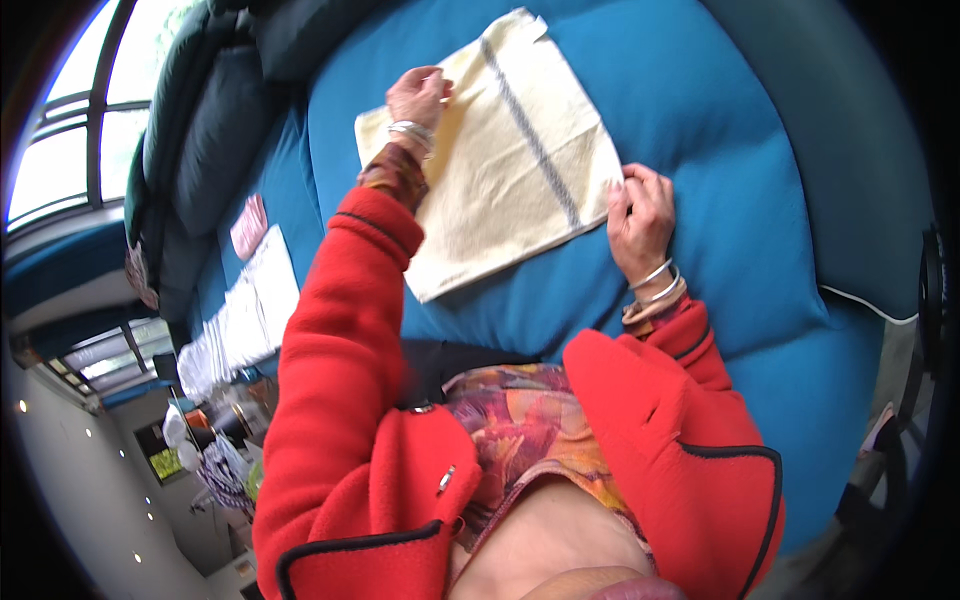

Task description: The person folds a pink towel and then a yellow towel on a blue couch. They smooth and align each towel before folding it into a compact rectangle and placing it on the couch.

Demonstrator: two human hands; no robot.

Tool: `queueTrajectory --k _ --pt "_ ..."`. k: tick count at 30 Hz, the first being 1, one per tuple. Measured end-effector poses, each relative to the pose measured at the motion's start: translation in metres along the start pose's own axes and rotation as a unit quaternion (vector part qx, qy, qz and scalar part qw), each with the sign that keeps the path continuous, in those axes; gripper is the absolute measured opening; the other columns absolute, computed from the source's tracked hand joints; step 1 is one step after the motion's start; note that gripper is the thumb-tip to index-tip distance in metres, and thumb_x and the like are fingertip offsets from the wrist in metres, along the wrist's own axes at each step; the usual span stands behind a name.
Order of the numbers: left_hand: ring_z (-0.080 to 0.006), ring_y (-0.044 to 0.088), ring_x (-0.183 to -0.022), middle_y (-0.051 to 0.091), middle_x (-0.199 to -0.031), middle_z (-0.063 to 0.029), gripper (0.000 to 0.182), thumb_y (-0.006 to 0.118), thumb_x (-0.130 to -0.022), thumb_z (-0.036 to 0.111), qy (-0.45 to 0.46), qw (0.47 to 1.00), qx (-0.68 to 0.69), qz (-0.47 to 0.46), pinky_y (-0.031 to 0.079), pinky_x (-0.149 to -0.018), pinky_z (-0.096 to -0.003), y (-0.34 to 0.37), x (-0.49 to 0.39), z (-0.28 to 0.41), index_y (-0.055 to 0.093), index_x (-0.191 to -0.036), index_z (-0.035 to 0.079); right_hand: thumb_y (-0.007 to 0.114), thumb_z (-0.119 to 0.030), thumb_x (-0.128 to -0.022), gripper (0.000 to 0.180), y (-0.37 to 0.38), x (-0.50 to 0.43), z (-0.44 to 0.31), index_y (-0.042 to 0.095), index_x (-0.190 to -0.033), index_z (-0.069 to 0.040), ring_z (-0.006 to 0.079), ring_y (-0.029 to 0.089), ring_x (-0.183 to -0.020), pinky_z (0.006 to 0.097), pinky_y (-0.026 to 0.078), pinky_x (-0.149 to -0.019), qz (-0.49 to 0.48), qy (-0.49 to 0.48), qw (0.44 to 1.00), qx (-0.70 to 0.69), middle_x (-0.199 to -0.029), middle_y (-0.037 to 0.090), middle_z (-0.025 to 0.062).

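Observation:
A cream cloth (pixel 495 165) with a single grey stripe lies over the blue sofa seat (pixel 720 187). Its layers look folded, and light creases cross its surface. My left hand (pixel 418 97) is curled at the cloth's left side, where a shaded flap rises beside the fingers; the fingertips are partly hidden. At the right corner, close to the stripe's near end, my right hand (pixel 643 217) pinches the edge between thumb and fingers. Both wrists wear bracelets below red sleeves.
To the left, folded white cloths (pixel 259 300) lie in a row on the sofa, beside a small pink cloth (pixel 249 226). Dark cushions (pixel 225 142) line the sofa's back. A padded armrest (pixel 847 150) bounds the right side. Various household items (pixel 225 450) stand beyond the left end.

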State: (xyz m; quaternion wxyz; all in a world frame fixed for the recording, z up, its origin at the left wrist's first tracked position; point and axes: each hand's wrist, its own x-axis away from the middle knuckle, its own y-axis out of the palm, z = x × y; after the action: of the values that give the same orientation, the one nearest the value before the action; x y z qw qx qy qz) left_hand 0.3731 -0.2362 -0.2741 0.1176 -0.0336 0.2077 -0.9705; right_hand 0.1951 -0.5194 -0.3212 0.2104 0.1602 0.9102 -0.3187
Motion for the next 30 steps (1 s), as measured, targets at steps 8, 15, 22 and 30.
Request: queueTrajectory --k 8,15,22,30 --pt "-0.0086 0.059 -0.054 0.064 -0.066 -0.0042 0.015 0.056 -0.091 0.01 -0.046 0.992 -0.037 0.109 0.049 -0.05 -0.024 -0.169 0.181 -0.068 0.068 -0.087 0.001 0.054 -0.023 -0.094 0.024 0.013 0.0 0.03 0.069 -0.09 -0.004 0.0286 0.059 -0.088 0.0397 0.046 -0.081 -0.042 -0.022 0.997 0.065 -0.095 0.068 0.0076" --pt "-0.0215 0.057 -0.074 0.053 -0.087 -0.0091 0.037 0.078 -0.077 0.022 0.193 0.947 -0.257 0.019 0.05 -0.066 -0.0326 -0.134 0.299 -0.088 0.055 -0.1 0.005 0.053 -0.032 -0.097 0.029 0.004 -0.016 0.048 0.066 -0.09 -0.006 0.019 0.054 -0.068 0.034 0.046 -0.065 -0.137 0.099 0.983 -0.066 -0.075 0.062 0.0097" --pt "-0.0364 0.06 -0.088 0.058 -0.097 -0.0168 0.034 0.065 -0.074 0.01 0.165 0.943 -0.271 0.096 0.05 -0.075 -0.0431 -0.11 0.281 -0.115 0.049 -0.105 0.006 0.063 -0.021 -0.093 0.018 0.006 -0.017 0.057 0.066 -0.088 -0.004 0.0031 0.045 -0.072 0.0216 0.039 -0.064 -0.114 0.201 0.942 -0.243 -0.078 0.059 -0.006" --pt "-0.0308 0.063 -0.06 0.059 -0.063 -0.0076 0.027 0.063 -0.078 0.008 0.167 0.952 -0.201 0.158 0.049 -0.056 -0.0419 -0.138 0.282 -0.097 0.051 -0.101 0.013 0.074 -0.023 -0.083 0.014 -0.015 -0.037 -0.01 0.063 -0.084 -0.013 0.0061 0.052 -0.061 0.0233 0.043 -0.057 -0.131 0.342 0.892 -0.265 -0.072 0.059 -0.005"
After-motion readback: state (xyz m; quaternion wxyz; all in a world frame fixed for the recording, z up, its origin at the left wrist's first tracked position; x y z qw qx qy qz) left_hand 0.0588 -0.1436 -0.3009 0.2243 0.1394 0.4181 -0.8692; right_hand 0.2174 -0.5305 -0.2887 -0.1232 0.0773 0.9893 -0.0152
